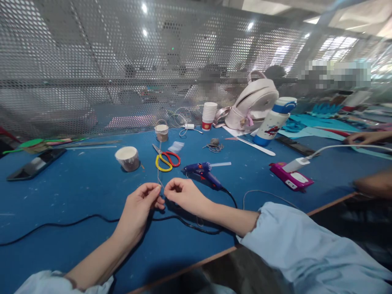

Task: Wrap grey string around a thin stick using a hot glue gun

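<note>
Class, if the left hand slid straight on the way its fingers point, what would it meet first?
Probably the right hand: the left hand almost touches it at the fingertips, and both pinch a thin strand.

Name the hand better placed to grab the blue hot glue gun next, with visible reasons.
Right hand, probably: the blue hot glue gun lies just beyond its knuckles, while the left hand sits farther away. Both pinch a thin pale strand, so it must release first.

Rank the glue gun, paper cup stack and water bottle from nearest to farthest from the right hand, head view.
1. Glue gun, just beyond the right hand.
2. Paper cup stack, farther back.
3. Water bottle, back right.
</note>
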### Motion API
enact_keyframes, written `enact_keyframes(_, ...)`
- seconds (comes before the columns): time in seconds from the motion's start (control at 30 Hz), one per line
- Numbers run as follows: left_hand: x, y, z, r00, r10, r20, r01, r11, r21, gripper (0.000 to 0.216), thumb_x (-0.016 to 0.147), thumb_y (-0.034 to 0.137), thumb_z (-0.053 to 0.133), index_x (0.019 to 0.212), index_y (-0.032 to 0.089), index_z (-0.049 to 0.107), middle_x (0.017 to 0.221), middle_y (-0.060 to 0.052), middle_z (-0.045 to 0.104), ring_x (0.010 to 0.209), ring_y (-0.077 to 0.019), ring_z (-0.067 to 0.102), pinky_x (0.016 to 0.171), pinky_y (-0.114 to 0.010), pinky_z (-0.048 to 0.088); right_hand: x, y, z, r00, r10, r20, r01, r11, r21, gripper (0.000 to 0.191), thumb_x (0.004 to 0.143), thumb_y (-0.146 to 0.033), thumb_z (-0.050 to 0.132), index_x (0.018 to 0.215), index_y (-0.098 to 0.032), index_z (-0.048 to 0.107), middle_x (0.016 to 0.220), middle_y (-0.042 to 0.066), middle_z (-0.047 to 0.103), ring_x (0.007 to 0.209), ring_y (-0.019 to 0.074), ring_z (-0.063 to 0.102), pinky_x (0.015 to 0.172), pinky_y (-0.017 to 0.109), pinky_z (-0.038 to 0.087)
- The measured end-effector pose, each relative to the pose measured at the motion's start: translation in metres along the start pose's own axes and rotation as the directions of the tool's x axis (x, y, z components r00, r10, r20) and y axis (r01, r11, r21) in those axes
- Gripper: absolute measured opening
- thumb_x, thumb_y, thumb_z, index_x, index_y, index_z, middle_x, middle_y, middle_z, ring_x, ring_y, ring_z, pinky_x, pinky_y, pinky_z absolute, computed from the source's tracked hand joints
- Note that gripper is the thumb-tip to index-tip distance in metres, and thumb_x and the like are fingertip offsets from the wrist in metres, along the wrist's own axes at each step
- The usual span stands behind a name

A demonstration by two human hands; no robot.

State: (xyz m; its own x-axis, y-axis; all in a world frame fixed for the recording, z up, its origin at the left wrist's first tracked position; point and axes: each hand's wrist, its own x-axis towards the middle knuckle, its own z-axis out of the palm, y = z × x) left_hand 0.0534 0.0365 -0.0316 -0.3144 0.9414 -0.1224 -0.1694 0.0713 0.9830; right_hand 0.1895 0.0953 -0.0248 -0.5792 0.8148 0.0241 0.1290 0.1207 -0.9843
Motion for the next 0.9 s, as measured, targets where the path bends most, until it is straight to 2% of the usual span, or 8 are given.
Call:
enact_keyframes(0.57, -0.0018, 0.0025, 0.0032, 0.998, -0.047, 0.041, 0.051, 0.993, -0.107, 0.023, 0.065, 0.031, 0.075, 0.077, 0.014, 0.064, 0.062, 0.001, 0.061, 0.056, -0.0118, 0.06, 0.055, -0.024, 0.052, 0.0023, 0.0032, -0.0005, 1.0, -0.015, -0.001, 0.015, 1.0, -0.006, 0.003, 0.068, -0.016, 0.055, 0.069, -0.014, 0.058, 0.06, -0.005, 0.054, 0.054, 0.006, 0.045, 0.053, 0.019, 0.037)
enact_keyframes(0.77, 0.001, 0.0025, 0.0023, 0.99, -0.108, 0.095, 0.123, 0.978, -0.17, 0.022, 0.062, 0.025, 0.077, 0.072, 0.013, 0.062, 0.062, 0.0, 0.062, 0.055, -0.0106, 0.059, 0.056, -0.023, 0.053, 0.0017, 0.0029, 0.0001, 1.0, 0.019, 0.003, -0.019, 1.0, 0.006, 0.002, 0.069, -0.015, 0.055, 0.069, -0.015, 0.057, 0.059, -0.004, 0.058, 0.053, 0.0068, 0.049, 0.052, 0.018, 0.037)
enact_keyframes(0.9, 0.0035, 0.0004, 0.0005, 0.986, -0.146, 0.08, 0.158, 0.971, -0.177, 0.024, 0.057, 0.019, 0.079, 0.07, 0.014, 0.06, 0.062, 0.001, 0.062, 0.054, -0.0106, 0.061, 0.059, -0.024, 0.054, 0.002, 0.0025, -0.0006, 1.0, 0.017, 0.012, -0.017, 1.0, -0.004, 0.004, 0.068, -0.012, 0.054, 0.069, -0.015, 0.058, 0.058, -0.004, 0.058, 0.053, 0.0068, 0.05, 0.053, 0.018, 0.037)
